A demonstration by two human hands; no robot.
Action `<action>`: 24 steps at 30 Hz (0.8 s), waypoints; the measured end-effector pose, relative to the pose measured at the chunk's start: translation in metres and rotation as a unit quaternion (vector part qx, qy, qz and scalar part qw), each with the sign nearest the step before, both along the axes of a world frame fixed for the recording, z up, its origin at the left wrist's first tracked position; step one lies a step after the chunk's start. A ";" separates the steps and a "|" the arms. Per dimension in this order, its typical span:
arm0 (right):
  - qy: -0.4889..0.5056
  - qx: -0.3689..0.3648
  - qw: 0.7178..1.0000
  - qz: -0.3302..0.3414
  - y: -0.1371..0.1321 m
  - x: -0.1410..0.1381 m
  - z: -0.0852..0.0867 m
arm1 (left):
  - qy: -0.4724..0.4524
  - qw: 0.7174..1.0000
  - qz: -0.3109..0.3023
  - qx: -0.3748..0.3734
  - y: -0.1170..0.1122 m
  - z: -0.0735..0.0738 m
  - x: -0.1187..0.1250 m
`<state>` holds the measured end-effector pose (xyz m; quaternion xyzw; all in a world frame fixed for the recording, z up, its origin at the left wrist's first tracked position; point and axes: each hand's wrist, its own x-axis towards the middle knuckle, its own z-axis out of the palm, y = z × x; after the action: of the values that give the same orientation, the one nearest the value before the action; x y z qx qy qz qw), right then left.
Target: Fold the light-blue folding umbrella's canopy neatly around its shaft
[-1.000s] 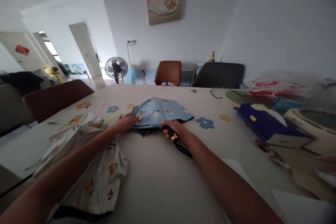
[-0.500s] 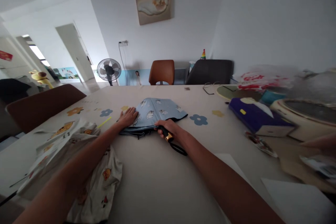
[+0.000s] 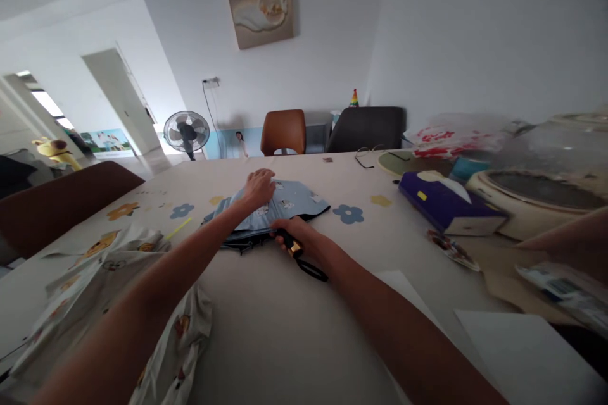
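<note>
Table holds box with tissue; left hand lies unclenched on umbrella, right hand grips handle.

Home dining area, chairs, fan, painting

We see a light blue umbrella with white animal figures; its handle is black and gold. We see also a pale cloth with orange-yellow cartoon figures, a purple box, and a whitish surface with flower pattern in blue, orange and yellow.

Smooth cloth umbrella canopy, glossy metallic-looking handle band.
</note>
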<state>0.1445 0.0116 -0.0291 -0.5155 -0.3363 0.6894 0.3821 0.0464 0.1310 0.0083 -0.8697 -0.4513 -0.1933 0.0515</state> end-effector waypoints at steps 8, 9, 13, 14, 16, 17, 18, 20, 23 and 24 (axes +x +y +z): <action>-0.003 0.017 1.000 -0.001 -0.005 0.002 0.006 | 0.073 0.987 -0.009 -0.143 0.016 -0.015 0.087; 0.003 0.019 1.000 -0.006 -0.005 0.002 0.006 | 0.079 0.985 -0.007 -0.150 0.017 -0.020 0.091; 0.034 0.032 0.999 -0.024 -0.003 0.001 0.003 | 0.097 0.981 -0.001 -0.170 0.020 -0.030 0.100; 0.038 0.038 0.998 -0.028 -0.002 0.000 0.002 | 0.099 0.980 0.003 -0.174 0.022 -0.031 0.101; 0.045 0.050 0.997 -0.026 0.000 0.001 -0.001 | 0.101 0.978 0.018 -0.182 0.025 -0.031 0.102; 0.048 0.052 0.997 -0.024 0.000 0.001 -0.002 | 0.100 0.977 0.028 -0.185 0.028 -0.031 0.102; 0.051 0.052 0.997 -0.023 0.001 0.001 -0.004 | 0.099 0.976 0.038 -0.189 0.030 -0.031 0.102; 0.058 0.053 0.997 -0.024 0.002 0.001 -0.005 | 0.094 0.975 0.055 -0.191 0.033 -0.032 0.101; 0.061 0.059 0.996 -0.028 0.001 0.001 -0.004 | 0.080 0.978 0.071 -0.179 0.035 -0.034 0.102; 0.063 0.060 0.996 -0.028 0.001 0.001 -0.004 | 0.074 0.980 0.074 -0.172 0.035 -0.034 0.102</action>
<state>0.1456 0.0122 -0.0327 -0.4560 -0.3376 0.6884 0.4518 0.1481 0.1663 -0.0262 -0.8419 -0.5354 -0.0441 -0.0514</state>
